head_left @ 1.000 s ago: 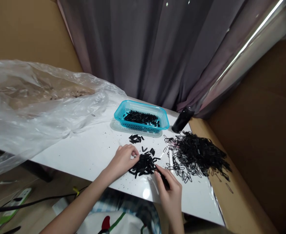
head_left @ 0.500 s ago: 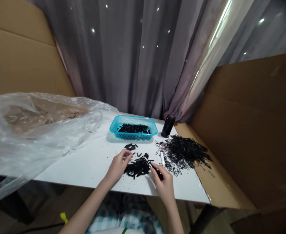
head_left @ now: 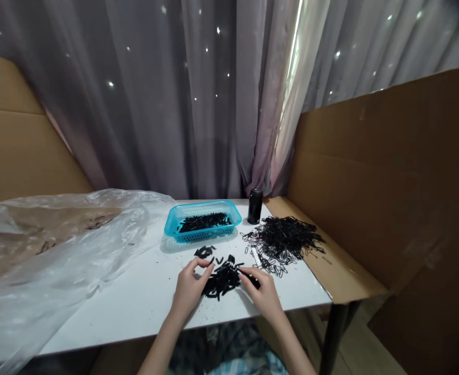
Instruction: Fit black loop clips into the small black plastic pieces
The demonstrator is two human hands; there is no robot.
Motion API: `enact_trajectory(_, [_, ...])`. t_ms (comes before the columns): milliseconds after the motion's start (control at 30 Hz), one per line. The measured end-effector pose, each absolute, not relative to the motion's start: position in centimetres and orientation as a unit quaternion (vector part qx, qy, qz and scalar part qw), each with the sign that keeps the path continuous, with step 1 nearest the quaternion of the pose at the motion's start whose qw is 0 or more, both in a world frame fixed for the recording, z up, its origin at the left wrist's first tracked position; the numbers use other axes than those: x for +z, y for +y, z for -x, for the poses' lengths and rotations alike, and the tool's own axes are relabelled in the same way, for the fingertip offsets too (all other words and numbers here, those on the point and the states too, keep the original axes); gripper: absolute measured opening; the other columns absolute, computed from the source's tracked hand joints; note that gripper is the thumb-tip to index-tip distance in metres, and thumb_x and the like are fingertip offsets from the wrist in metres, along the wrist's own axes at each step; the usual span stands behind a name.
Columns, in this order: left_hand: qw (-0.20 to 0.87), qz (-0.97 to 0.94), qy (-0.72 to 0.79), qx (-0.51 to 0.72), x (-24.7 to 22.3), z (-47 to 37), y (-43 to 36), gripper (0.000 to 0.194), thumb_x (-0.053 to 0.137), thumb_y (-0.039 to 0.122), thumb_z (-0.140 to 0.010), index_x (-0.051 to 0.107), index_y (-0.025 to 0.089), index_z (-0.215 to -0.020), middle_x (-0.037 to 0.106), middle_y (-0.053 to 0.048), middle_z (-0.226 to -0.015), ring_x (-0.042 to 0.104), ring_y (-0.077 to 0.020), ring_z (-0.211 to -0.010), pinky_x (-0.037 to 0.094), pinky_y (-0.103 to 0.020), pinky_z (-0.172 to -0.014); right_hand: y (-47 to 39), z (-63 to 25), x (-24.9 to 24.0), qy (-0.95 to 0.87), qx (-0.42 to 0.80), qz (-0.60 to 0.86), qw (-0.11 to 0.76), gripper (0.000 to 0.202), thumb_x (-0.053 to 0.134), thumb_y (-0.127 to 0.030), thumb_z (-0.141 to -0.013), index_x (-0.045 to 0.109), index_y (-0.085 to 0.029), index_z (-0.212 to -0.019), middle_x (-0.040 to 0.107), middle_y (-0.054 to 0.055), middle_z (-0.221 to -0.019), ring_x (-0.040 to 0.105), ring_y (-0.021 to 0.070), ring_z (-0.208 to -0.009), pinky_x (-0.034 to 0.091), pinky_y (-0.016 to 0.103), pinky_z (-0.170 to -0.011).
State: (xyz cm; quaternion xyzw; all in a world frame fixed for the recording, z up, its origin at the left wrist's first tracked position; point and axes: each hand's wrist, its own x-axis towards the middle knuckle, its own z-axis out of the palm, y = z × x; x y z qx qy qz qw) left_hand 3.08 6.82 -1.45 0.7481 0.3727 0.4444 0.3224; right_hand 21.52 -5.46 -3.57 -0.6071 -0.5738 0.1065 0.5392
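Note:
My left hand (head_left: 189, 285) is at the left side of a heap of short black strips (head_left: 222, 281), thumb and forefinger closed around a small black piece (head_left: 212, 260). On the heap's right side, my right hand (head_left: 263, 292) grips a slim black tool (head_left: 252, 280), its tip pointing at the strips; its exact kind is mostly hidden by the fingers. A smaller cluster of black strips (head_left: 205, 252) lies just beyond my left hand. Farther back, a blue plastic basket (head_left: 170, 229) holds many more such strips.
To the right is a tangled pile of thin black loops (head_left: 292, 239), with a white strip (head_left: 256, 257) at its edge. A black cylinder (head_left: 255, 207) stands behind it. Clear plastic sheeting (head_left: 108, 250) covers the table's left. Cardboard panels (head_left: 362, 182) rise at both sides.
The view has turned to the right, so everything sits farther left or lower. My left fingers have drawn slightly nearer the heap; the right hand keeps its hold on the black tool.

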Motion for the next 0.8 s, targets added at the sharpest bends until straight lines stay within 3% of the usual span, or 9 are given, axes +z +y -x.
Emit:
enact_trajectory(267, [0.372, -0.731, 0.358, 0.446, -1.1, -3.1, 6.5, 0.028, 0.066, 0.048, -0.084, 0.06, 0.022, -0.077, 0.072, -0.007, -0.09, 0.07, -0.0259, -0.095, 0.054, -0.038, -0.091, -5.7, -21.1, -3.1, -0.563, 0.081, 0.627, 0.532, 0.023, 0.06, -0.034, -0.099, 0.075, -0.019, -0.107, 0.078, 0.008, -0.1, 0.075, 0.0226, -0.093, 0.061, 0.036, -0.082])
enact_trajectory(533, [0.441, -0.714, 0.375, 0.395, -1.3, -2.7, 6.2, 0.026, 0.069, 0.043, -0.084, 0.061, 0.021, -0.072, 0.073, -0.007, -0.089, 0.072, -0.0263, -0.092, 0.058, -0.036, -0.083, -5.7, -20.5, -2.3, -0.569, 0.06, 0.621, 0.536, 0.022, 0.061, -0.028, -0.097, 0.077, -0.023, -0.111, 0.081, 0.007, -0.098, 0.078, 0.0217, -0.086, 0.064, 0.028, -0.069])
enact_trajectory(800, [0.454, -0.718, 0.387, 0.359, -1.7, -2.2, 6.0, 0.021, 0.068, 0.035, -0.084, 0.057, 0.023, -0.07, 0.075, -0.007, -0.09, 0.072, -0.0267, -0.09, 0.057, -0.039, -0.081, -4.3, -19.2, -2.3, -0.606, 0.053, 0.587, 0.535, 0.03, 0.069, -0.015, -0.091, 0.073, -0.028, -0.118, 0.082, 0.003, -0.101, 0.077, 0.0192, -0.083, 0.063, 0.032, -0.075])
